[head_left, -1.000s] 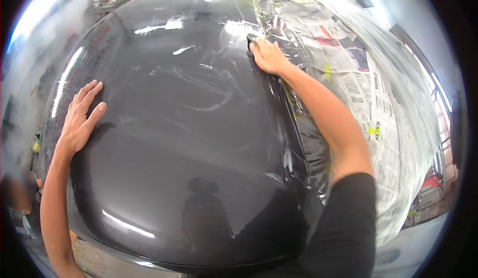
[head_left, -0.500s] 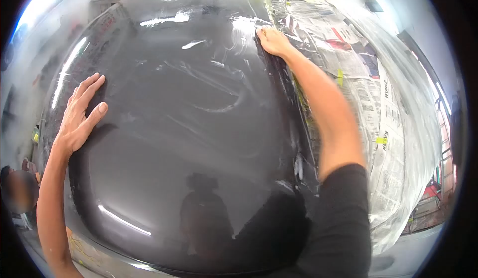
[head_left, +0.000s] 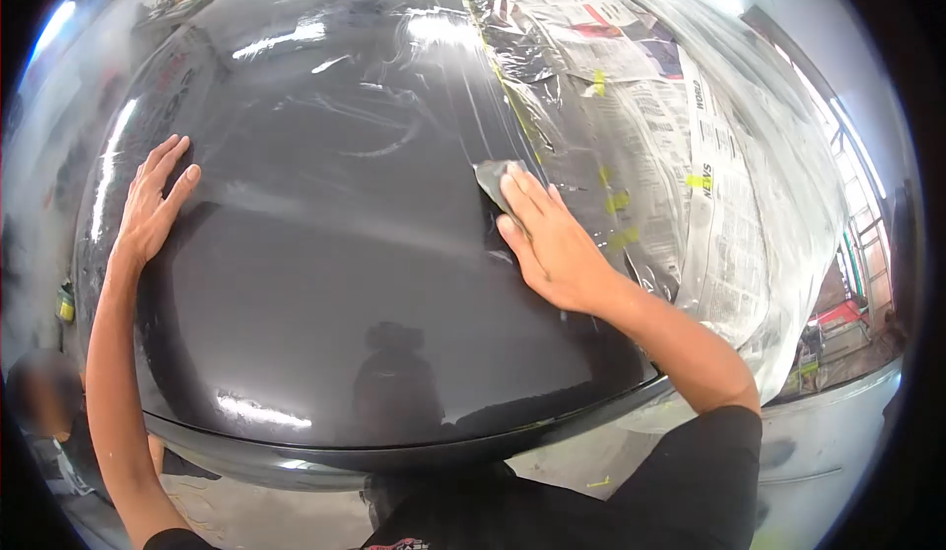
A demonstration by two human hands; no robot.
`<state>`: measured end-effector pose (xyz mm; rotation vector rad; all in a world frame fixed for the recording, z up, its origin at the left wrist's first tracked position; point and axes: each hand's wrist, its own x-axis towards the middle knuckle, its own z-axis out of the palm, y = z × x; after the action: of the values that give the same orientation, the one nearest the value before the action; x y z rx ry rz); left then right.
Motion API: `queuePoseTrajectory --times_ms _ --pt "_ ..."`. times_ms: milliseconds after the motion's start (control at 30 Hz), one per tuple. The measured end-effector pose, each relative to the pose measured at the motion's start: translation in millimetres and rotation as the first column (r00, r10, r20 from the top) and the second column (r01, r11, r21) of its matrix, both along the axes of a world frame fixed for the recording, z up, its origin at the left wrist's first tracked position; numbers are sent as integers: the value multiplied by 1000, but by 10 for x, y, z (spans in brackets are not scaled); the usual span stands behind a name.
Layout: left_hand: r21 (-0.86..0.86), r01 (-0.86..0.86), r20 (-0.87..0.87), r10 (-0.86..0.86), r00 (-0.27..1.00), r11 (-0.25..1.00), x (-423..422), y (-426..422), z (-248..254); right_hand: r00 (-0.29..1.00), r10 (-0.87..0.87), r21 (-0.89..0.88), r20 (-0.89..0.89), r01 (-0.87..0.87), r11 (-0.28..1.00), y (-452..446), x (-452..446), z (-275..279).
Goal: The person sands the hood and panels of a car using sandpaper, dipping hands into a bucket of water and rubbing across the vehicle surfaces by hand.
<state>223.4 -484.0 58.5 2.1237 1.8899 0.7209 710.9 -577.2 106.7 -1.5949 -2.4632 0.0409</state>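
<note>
A glossy dark car panel, wet and streaked with whitish smears, spreads out before me. At its left side my left hand rests with the fingers stretched out and the thumb apart, holding nothing. Toward the right edge, my right hand presses a thin grey sheet of sandpaper against the surface. The sheet's upper left corner pokes out past the fingertips; the rest lies under the hand.
Right of the panel, newspaper and clear plastic film are fixed with yellow tape. A person is low at the left. A cluttered shelf stands at the far left, and a red item at the right.
My right hand has come back toward me along the panel's right edge, and the grey sheet now shows under it. My left hand stays on the left side. The view has shifted.
</note>
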Motion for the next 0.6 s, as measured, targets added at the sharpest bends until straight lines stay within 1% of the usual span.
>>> queuePoseTrajectory --times_ms 33,100,167,233,267,333,400,500,533,600 --pt "10 11 2 -11 1000 1000 -1 23 2 1000 10 29 7 -10 1000 72 17 13" --pt "19 28 7 -28 1000 999 -31 38 -22 997 78 228 -19 -72 971 856 -2 -146" --pt "17 20 14 -20 1000 1000 -22 20 -5 995 -6 154 -100 22 988 1786 -50 -111" --pt "24 19 28 -20 999 1000 -6 27 -1 992 -118 214 -37 123 969 2384 -46 -237" --pt "27 26 32 -27 999 999 -29 51 4 995 -95 230 -41 102 968 2298 -7 -235" --pt "18 31 40 -32 999 999 -44 42 -46 998 -45 247 -34 52 968 1827 34 -231" --pt "22 29 45 -30 999 999 -38 57 -40 1000 13 358 -27 -2 934 1050 46 -212" --pt "28 31 46 -32 998 999 -53 73 -59 998 54 489 35 -64 870 801 189 -343" --pt "28 31 42 -32 999 999 -53 75 -48 999 31 402 9 -32 915 955 173 -320" --pt "25 41 69 -42 997 999 -41 75 -32 999 -23 217 -41 32 976 1582 90 -164"
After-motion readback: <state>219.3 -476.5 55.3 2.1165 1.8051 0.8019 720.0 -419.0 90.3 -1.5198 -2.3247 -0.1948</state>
